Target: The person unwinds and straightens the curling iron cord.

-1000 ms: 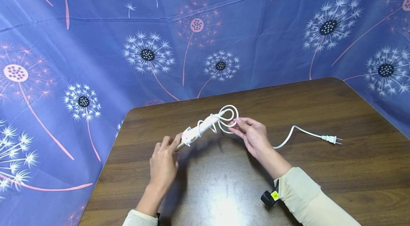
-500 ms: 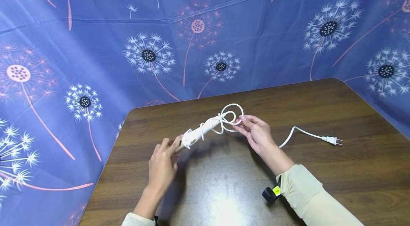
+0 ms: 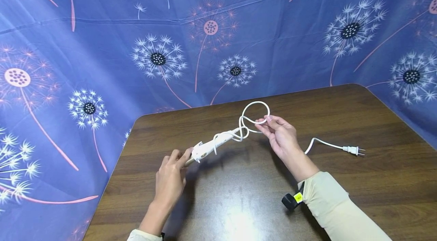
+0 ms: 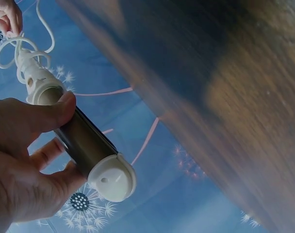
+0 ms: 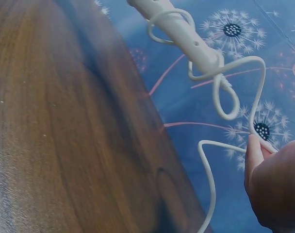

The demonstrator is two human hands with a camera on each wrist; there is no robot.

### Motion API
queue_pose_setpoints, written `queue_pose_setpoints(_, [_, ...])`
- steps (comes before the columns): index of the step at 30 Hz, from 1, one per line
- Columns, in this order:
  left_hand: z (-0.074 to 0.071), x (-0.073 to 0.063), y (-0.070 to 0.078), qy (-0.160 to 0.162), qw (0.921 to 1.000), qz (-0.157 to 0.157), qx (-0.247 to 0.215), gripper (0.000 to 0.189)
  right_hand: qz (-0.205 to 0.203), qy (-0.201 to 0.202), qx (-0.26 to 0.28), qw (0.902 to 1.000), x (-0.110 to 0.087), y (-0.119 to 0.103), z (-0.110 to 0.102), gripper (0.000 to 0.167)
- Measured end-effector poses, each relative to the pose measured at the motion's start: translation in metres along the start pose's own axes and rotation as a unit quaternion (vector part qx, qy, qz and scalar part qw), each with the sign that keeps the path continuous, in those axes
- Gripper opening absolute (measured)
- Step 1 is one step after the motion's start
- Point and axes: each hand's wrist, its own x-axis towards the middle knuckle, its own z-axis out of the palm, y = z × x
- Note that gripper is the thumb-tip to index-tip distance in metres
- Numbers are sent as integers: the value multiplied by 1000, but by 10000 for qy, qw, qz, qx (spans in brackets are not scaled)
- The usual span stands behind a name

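A white-handled curling iron [image 3: 223, 138] is held tilted above the table. My left hand [image 3: 170, 180] grips its brownish-gold barrel [image 4: 87, 138], thumb on one side and fingers beneath, in the left wrist view. Past the fingers shows the white end cap [image 4: 112, 178]. One turn of the white cord [image 5: 259, 94] still circles the handle, and more loops hang near its tail end. Between thumb and fingertips, my right hand [image 3: 282, 136] pinches the cord, drawing out a wide loop to the right of the handle.
The cord's free end runs behind the right forearm to a two-prong plug [image 3: 351, 150] on the brown wooden table [image 3: 385, 188]. A blue dandelion-print cloth [image 3: 280, 43] hangs behind and at the sides. A black wrist camera [image 3: 290, 201] sits under the right cuff.
My right hand has moved right and slightly away with the cord, and its loop has widened. Fewer turns now wrap the handle. The left hand has shifted slightly left, still gripping the barrel.
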Motion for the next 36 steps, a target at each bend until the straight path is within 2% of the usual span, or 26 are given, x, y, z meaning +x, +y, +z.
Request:
queue_pose_setpoints(7, [-3,1,-5,45,9994,-341,76,73,-69,95,301,9995,0,-8,-2,23])
queue_pose_setpoints(12, [-6,1,-10,112,9986,-508,15,72,-8,259,327,9991,0,-11,-5,23])
queue_pose_setpoints(20, [-10,-1,-17,264,9969,-691,-257,72,162,288,441,9985,2,-17,-11,23])
queue_pose_setpoints(26, [-12,-4,-23,265,9965,-740,-295,73,219,352,709,9966,5,-23,-17,23])
queue_pose_setpoints(36, [-16,-9,-32,249,9951,-916,-292,69,380,526,799,9947,8,-35,-29,23])
